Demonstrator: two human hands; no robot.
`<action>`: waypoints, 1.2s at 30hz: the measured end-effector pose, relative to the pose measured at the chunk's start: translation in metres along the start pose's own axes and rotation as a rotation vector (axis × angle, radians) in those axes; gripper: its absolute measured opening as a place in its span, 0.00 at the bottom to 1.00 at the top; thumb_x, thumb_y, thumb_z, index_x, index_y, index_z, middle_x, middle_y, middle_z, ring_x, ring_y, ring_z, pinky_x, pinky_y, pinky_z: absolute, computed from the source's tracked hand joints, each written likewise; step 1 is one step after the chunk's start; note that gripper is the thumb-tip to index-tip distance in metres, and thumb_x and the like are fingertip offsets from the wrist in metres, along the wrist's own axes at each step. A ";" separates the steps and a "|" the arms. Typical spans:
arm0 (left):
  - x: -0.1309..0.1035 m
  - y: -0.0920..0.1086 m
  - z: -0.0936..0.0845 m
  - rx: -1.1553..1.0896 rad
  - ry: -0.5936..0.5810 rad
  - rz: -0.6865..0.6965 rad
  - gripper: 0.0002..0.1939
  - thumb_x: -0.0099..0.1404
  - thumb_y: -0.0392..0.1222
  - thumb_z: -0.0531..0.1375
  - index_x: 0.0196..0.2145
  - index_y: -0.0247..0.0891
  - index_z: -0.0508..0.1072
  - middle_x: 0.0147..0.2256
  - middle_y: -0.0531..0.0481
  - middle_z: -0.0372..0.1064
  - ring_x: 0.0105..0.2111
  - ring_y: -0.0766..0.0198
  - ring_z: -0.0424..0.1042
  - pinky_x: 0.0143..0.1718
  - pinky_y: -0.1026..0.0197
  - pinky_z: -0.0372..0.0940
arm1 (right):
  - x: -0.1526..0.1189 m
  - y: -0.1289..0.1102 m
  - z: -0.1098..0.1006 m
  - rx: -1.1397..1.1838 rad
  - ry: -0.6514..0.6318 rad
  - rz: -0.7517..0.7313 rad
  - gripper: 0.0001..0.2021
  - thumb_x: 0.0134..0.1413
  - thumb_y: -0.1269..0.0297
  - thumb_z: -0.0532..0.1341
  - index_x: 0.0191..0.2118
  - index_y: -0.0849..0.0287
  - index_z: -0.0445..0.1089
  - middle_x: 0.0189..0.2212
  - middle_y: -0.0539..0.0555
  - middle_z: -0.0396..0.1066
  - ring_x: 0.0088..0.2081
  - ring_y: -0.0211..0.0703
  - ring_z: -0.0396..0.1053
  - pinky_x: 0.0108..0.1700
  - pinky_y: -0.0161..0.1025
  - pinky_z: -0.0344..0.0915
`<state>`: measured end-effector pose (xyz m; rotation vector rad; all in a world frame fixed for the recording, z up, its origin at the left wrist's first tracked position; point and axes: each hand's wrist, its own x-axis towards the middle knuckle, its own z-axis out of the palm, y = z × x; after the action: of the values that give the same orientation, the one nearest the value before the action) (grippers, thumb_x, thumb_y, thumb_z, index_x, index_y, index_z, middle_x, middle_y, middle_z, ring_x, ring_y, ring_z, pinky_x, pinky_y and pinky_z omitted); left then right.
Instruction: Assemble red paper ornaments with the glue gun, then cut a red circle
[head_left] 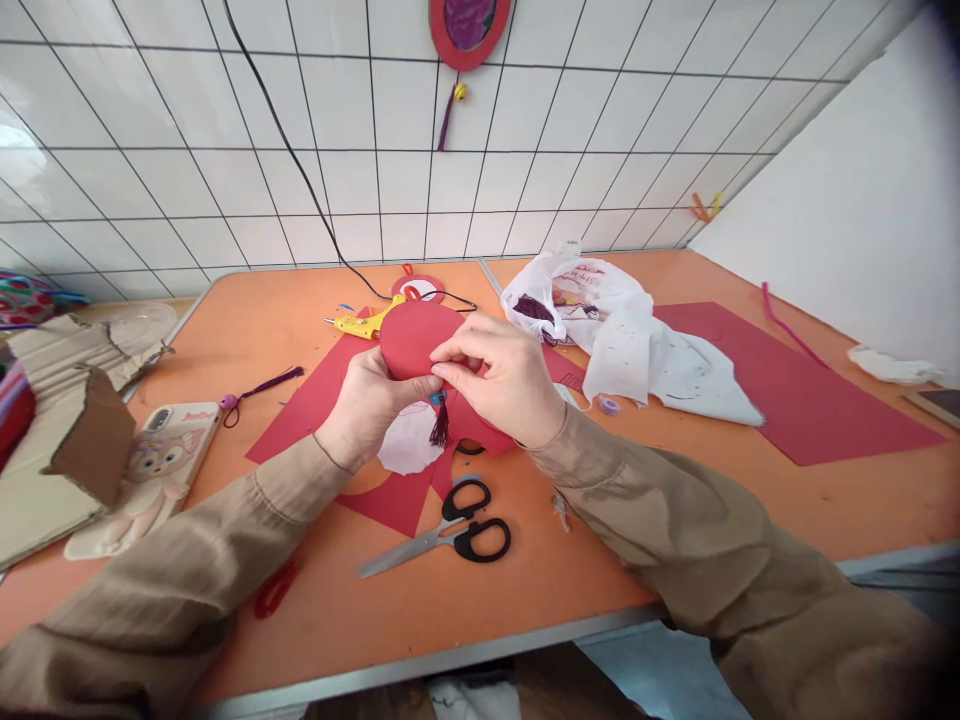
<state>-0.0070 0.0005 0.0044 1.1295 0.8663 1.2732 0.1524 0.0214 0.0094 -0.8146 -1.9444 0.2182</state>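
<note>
A red paper disc [416,335] is held up above the table between both my hands. My left hand [369,395] grips its lower left edge, thumb across the front. My right hand [502,375] pinches at the lower right edge, its fingertips close to the left thumb. Below the thumbs hangs a dark tassel [439,425] with a blue bead [436,398] at its top; the join to the disc is hidden by my fingers. Behind the disc lies a yellow glue gun [361,324], partly covered.
Black-handled scissors [442,530] lie near the front. Red paper sheets [780,385] spread at right. A white plastic bag [577,290] sits at the back. A phone [169,440], a purple tassel [266,385] and cardboard [56,440] are at left. A cable [289,155] runs down the tiled wall.
</note>
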 end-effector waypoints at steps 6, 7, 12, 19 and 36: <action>0.000 -0.001 0.000 -0.024 -0.005 0.014 0.10 0.47 0.35 0.74 0.30 0.37 0.82 0.30 0.49 0.80 0.31 0.61 0.77 0.37 0.59 0.72 | 0.000 0.001 0.000 0.007 0.003 0.004 0.06 0.51 0.76 0.66 0.28 0.58 0.74 0.27 0.49 0.70 0.24 0.33 0.62 0.27 0.34 0.62; -0.001 -0.001 0.000 -0.028 -0.003 0.012 0.11 0.46 0.35 0.74 0.30 0.37 0.82 0.30 0.49 0.80 0.31 0.61 0.77 0.37 0.59 0.72 | 0.000 0.000 0.000 0.008 0.003 0.004 0.06 0.51 0.76 0.66 0.28 0.58 0.74 0.27 0.49 0.70 0.24 0.33 0.62 0.27 0.34 0.62; -0.001 0.000 0.000 -0.033 0.026 0.016 0.14 0.46 0.36 0.75 0.33 0.36 0.82 0.31 0.48 0.81 0.33 0.59 0.78 0.38 0.59 0.72 | 0.000 -0.001 -0.002 0.019 0.035 -0.003 0.05 0.52 0.74 0.65 0.33 0.58 0.75 0.30 0.50 0.71 0.26 0.35 0.65 0.29 0.36 0.66; 0.001 0.005 -0.003 -0.037 0.060 0.016 0.16 0.42 0.35 0.76 0.32 0.35 0.82 0.30 0.47 0.81 0.31 0.59 0.77 0.38 0.57 0.73 | 0.008 0.020 -0.010 0.387 0.161 0.292 0.17 0.56 0.58 0.65 0.50 0.54 0.72 0.46 0.58 0.74 0.42 0.46 0.73 0.40 0.44 0.73; 0.007 0.009 -0.009 0.052 0.195 0.080 0.15 0.40 0.34 0.76 0.28 0.34 0.81 0.27 0.50 0.79 0.29 0.62 0.74 0.34 0.59 0.71 | 0.002 0.027 0.006 0.480 0.146 0.229 0.29 0.47 0.57 0.71 0.56 0.51 0.65 0.56 0.59 0.68 0.52 0.53 0.71 0.49 0.52 0.74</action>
<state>-0.0176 0.0079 0.0114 1.1023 1.0121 1.4520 0.1590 0.0440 -0.0046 -0.7046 -1.5677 0.7126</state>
